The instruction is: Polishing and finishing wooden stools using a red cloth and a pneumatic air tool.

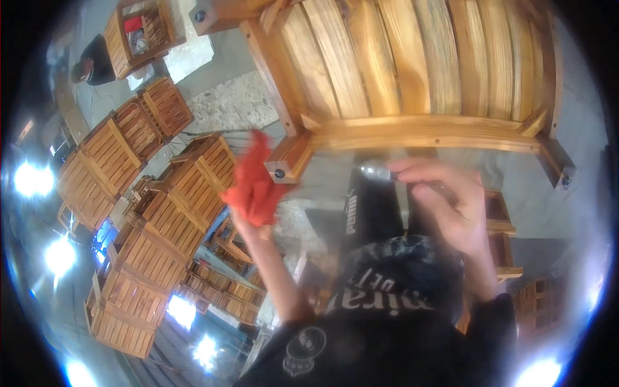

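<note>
The person wears a black shirt (393, 351); its sleeves (493, 322) are short, so the forearms (278, 274) are bare; on the chest there is an emblem (305, 351) of rounded shape, in thin pale lines; lower on the front, large white lettering (392, 300) appears upside down; beyond it a band (400, 248) shows mottled grey pattern; the trousers (374, 216) look black, with small white print (351, 211) along one leg; the right hand (454, 200) is bare, slightly blurred
</note>
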### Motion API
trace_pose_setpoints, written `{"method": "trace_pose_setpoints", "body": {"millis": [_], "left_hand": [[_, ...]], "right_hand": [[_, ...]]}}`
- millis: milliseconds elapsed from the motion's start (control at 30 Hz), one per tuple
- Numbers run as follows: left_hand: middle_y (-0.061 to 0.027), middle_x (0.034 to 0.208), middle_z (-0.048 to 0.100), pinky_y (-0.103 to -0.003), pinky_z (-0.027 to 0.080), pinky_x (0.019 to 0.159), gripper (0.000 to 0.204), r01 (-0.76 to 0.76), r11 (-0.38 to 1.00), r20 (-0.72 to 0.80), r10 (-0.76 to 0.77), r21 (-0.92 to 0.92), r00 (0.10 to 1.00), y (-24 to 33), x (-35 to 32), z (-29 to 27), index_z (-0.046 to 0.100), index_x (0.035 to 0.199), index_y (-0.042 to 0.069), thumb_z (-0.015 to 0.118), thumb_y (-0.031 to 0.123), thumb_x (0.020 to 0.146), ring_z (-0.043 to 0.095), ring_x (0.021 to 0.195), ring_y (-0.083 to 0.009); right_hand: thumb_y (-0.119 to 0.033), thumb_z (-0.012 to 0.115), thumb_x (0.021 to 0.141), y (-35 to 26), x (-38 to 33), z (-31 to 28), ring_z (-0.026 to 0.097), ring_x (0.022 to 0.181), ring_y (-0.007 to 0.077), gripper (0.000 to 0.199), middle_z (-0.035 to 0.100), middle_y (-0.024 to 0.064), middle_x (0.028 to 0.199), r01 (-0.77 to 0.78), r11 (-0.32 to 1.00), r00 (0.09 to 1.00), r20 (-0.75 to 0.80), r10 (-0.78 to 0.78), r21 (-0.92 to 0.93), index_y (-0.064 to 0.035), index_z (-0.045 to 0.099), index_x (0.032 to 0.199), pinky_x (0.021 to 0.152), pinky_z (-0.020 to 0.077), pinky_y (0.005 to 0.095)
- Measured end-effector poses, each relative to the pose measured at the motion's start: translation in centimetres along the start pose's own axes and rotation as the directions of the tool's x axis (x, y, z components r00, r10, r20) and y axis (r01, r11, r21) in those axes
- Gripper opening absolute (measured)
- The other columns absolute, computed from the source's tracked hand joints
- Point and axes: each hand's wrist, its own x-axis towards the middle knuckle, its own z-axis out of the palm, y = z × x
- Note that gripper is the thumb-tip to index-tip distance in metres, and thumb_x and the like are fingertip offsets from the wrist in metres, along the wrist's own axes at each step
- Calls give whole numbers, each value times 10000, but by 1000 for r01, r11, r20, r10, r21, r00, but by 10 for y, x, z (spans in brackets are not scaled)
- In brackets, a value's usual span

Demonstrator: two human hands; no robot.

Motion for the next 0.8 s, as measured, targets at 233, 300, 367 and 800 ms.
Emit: {"method": "trace_pose_setpoints", "body": {"millis": [233, 300, 367, 800], "left_hand": [[-81, 994, 689, -251, 519, 695, 429, -200, -59, 165, -370, 978, 914, 74, 86, 107, 609, 1165, -18, 647, 271, 851, 646, 812, -125], [-80, 745, 669, -247, 444, 512, 337, -540, 190, 572, -247, 820, 782, 72, 105, 108, 675, 964, 4, 695, 242, 726, 587, 618, -102], [-74, 803, 678, -260, 467, 568, 322, -478, 179, 509, -358, 860, 782, 72, 114, 109, 675, 987, 16, 686, 219, 737, 598, 685, -101], [-206, 998, 666, -362, 506, 808, 413, -743, -140, 602, -497, 655, 625, 108, 114, 148, 623, 1083, -32, 703, 169, 731, 662, 924, -283]], "right_hand": [[59, 609, 827, -16, 4, 10, 684, 955, 246, 134, 701, 161, 1010, 24, 997, 998, 62, -28, 77, 40, 658, 950, 829, 523, 301], [67, 607, 823, -21, 4, 8, 684, 956, 244, 138, 702, 162, 1008, 71, 996, 997, 7, -71, 47, 40, 658, 948, 820, 525, 299], [71, 604, 821, -21, 5, 3, 685, 955, 243, 138, 702, 164, 1007, 90, 994, 996, -23, -88, 55, 41, 657, 945, 815, 527, 298], [12, 652, 839, -4, 10, -34, 700, 887, 234, 142, 711, 112, 994, 70, 998, 994, -81, -69, 1, -6, 668, 979, 762, 534, 301]]}}
